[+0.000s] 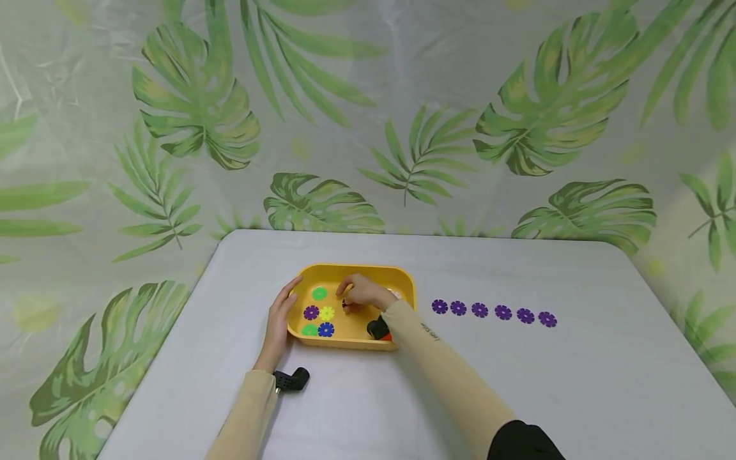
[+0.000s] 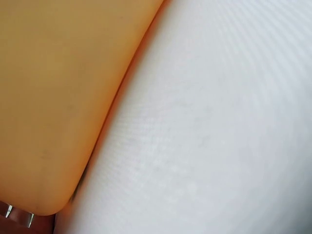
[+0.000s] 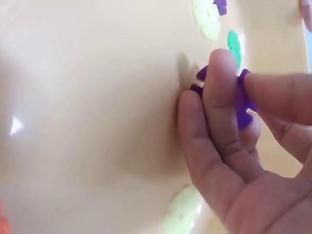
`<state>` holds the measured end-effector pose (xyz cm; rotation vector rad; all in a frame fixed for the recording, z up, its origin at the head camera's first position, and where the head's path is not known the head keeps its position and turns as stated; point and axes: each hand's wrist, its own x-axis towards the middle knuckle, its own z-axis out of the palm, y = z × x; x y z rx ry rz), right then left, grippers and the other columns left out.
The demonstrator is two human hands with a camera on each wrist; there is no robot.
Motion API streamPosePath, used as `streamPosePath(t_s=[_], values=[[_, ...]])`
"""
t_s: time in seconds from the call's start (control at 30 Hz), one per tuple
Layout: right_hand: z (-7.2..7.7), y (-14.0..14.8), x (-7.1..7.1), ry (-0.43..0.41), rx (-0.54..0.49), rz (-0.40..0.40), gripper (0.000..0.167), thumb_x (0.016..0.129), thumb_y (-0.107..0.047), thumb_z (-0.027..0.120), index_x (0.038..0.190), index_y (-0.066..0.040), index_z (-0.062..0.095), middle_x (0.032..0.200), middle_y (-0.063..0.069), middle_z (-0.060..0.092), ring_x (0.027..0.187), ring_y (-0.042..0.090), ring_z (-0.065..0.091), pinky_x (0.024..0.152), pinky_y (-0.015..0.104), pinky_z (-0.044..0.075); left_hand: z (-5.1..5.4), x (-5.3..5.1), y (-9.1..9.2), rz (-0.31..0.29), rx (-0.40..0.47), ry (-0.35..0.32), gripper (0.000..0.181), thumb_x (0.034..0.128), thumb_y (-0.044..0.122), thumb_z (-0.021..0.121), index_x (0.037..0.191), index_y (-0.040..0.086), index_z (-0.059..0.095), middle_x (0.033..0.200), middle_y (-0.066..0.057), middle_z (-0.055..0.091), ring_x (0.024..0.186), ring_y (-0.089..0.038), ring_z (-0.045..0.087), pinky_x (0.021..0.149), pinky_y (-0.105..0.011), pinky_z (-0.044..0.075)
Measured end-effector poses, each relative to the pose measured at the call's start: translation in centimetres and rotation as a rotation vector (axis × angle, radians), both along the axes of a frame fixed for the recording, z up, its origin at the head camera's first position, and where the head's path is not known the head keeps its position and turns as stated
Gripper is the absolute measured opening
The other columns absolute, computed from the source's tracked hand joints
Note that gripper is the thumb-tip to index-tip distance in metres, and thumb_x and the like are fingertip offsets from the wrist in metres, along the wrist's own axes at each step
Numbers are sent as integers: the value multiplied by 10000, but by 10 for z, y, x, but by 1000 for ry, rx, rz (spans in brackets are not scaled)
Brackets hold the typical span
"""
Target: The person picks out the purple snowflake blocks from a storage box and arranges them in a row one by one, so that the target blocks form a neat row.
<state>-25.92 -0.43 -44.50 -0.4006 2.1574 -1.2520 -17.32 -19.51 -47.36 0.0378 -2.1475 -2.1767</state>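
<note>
In the head view a yellow tray (image 1: 351,344) sits on the table, with plastic snowflake discs inside. My left hand (image 1: 278,322) rests along its left side, fingers mostly straight against the wall. The left wrist view shows the tray's outer wall (image 2: 63,97) close up. Over the tray's middle, my right hand (image 1: 363,292) pinches a purple snowflake disc (image 3: 242,105) between thumb and fingers, partly hiding it. Left of that hand lie a green disc (image 1: 319,293), a purple disc (image 1: 311,312), a yellow disc (image 1: 326,314) and a blue disc (image 1: 326,329).
Right of the tray, several purple discs (image 1: 480,310) lie in a spaced row on the white table (image 1: 489,390). An orange piece (image 1: 387,337) shows near the tray's front right, partly behind the black wrist camera (image 1: 377,328). A leaf-patterned cloth (image 1: 414,153) hangs behind.
</note>
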Motion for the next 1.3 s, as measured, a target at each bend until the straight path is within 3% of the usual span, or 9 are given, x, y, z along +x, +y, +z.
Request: streamPosePath(t_s=[0.2, 0.43, 0.67, 0.73, 0.8, 1.03, 1.3], values=[[7, 14, -4, 4, 0, 17, 220, 892, 51, 529, 1099, 62, 603, 732, 83, 593, 530, 129, 545, 636, 307, 573, 0, 0, 0, 5, 3, 30, 416, 1038, 118, 334, 1440, 44, 409, 1515, -71, 330, 1409, -186, 224, 1151, -324, 153], [30, 49, -5, -7, -140, 85, 257, 934, -25, 510, 1162, 76, 573, 869, 111, 606, 613, 156, 554, 713, 417, 574, -2, -1, 1, 5, 7, 38, 413, 1040, 119, 333, 1437, 36, 411, 1510, -74, 340, 1405, -180, 234, 1147, -301, 157], [49, 107, -7, 50, -198, 63, 261, 957, -115, 527, 1163, 42, 563, 918, 100, 614, 671, 181, 535, 647, 321, 538, -1, -1, 0, 3, -5, 27, 418, 1041, 126, 332, 1444, 42, 402, 1517, -73, 328, 1412, -194, 218, 1154, -335, 144], [51, 127, -7, 59, -192, 39, 271, 962, -128, 523, 1168, 45, 556, 906, 106, 611, 677, 184, 530, 644, 307, 531, -4, -3, -1, 7, -14, 26, 417, 1043, 143, 336, 1445, 61, 409, 1516, -55, 331, 1410, -182, 223, 1153, -332, 147], [52, 148, -6, 66, -191, 18, 287, 973, -135, 510, 1176, 66, 536, 894, 117, 603, 681, 182, 529, 656, 307, 534, -5, -3, -1, 8, -19, 19, 419, 1041, 139, 337, 1446, 60, 407, 1518, -57, 327, 1412, -188, 217, 1154, -342, 146], [44, 227, 2, 92, -170, -95, 301, 999, -154, 484, 1186, 81, 500, 893, 128, 535, 699, 186, 531, 674, 305, 532, -27, -13, -7, 16, -6, 33, 407, 1046, 224, 362, 1437, 144, 442, 1510, 9, 338, 1408, -141, 213, 1156, -339, 128], [25, 320, 24, 116, -147, -246, 362, 1024, -164, 441, 1248, 120, 436, 859, 83, 512, 702, 174, 534, 687, 326, 536, -29, -13, -7, 18, -25, 43, 407, 1045, 218, 354, 1437, 156, 444, 1504, 20, 352, 1403, -137, 226, 1156, -354, 141]])
